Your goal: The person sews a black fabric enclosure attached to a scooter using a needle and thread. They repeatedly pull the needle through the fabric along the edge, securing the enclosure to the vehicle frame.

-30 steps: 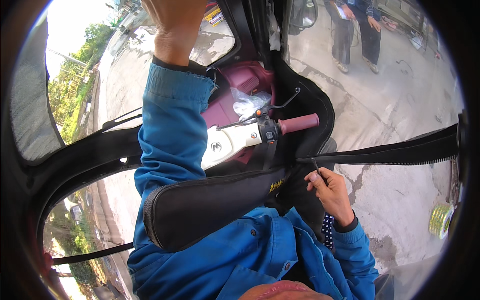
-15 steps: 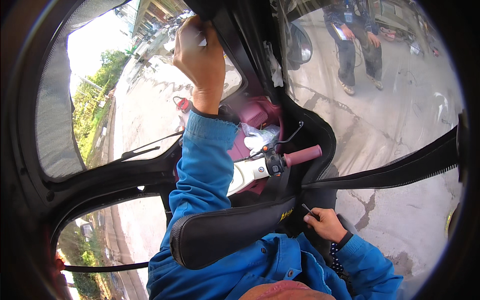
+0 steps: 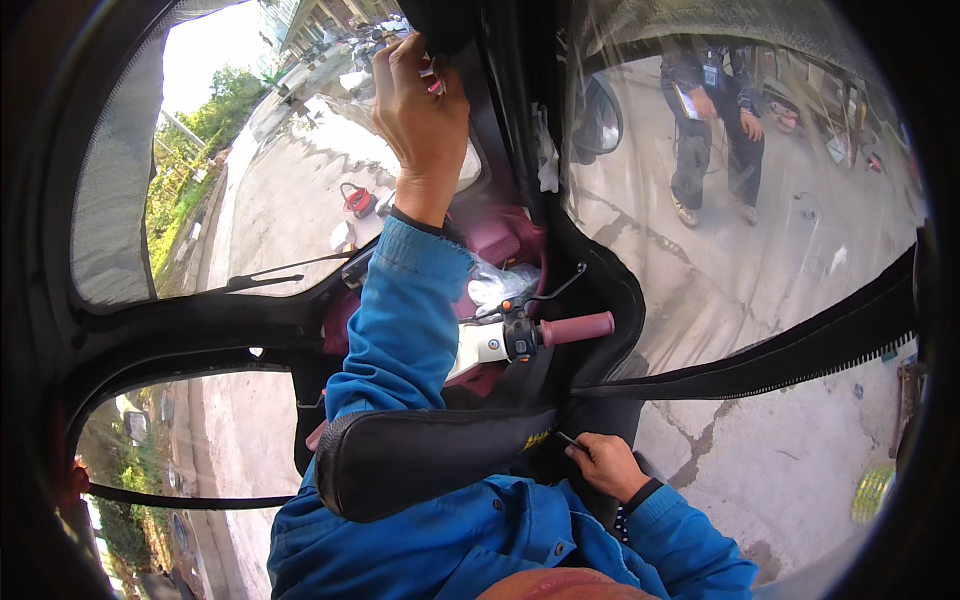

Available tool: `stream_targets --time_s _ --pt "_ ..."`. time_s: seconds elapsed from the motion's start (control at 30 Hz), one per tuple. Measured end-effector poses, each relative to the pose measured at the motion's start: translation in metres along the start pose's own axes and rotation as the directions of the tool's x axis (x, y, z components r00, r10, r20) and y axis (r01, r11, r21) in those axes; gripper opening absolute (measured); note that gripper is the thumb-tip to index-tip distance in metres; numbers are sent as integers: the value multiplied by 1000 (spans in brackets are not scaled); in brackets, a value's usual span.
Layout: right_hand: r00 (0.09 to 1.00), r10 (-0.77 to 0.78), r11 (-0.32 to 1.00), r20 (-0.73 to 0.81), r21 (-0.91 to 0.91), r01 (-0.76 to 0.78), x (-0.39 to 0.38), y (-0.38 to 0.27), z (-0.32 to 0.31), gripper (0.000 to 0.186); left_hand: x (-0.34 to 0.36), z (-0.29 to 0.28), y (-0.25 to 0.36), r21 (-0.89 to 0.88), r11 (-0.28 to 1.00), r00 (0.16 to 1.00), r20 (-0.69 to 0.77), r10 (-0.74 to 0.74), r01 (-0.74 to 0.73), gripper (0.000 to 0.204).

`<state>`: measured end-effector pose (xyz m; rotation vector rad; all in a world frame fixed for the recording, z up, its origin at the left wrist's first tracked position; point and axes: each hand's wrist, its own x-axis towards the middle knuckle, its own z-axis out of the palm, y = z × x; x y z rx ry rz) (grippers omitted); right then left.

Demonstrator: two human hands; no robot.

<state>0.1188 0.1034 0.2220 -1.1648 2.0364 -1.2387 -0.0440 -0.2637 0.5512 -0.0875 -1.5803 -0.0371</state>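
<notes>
My left hand (image 3: 423,125) is raised to the dark upper frame (image 3: 495,110) between the windscreen and the side window. Its fingers are bent together, and a small red and white bit shows between them; what they hold cannot be made out. Low on the right, my right hand (image 3: 610,466) is closed on a thin dark rod (image 3: 570,440), whose tip points up and left. The rod lies close to the end of a long black padded cushion (image 3: 430,455) across my chest. Beyond that is a scooter handlebar with a pink grip (image 3: 578,329) and black switch housing (image 3: 520,332).
A clear plastic bag (image 3: 500,285) lies in the pink front compartment. On the right hangs a transparent side sheet with a black zip edge (image 3: 770,370). A side mirror (image 3: 597,115) and a standing person (image 3: 715,130) are seen through it. Outside ahead sits a red object (image 3: 357,200).
The view has shifted, so the handlebar and cushion appear further left. My left hand stays raised at the frame, its fingers slightly changed. My right hand still grips the rod, now nearer the cushion.
</notes>
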Motion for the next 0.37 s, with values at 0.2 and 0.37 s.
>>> stream_targets --time_s 0.2,0.37 --pt "1000 -18 1000 -16 25 18 0 4 -3 20 -4 7 -2 114 993 999 -28 33 -30 34" --pt "1000 -13 1000 -26 7 13 0 5 -4 20 -7 9 -1 125 992 1000 -13 -11 12 38"
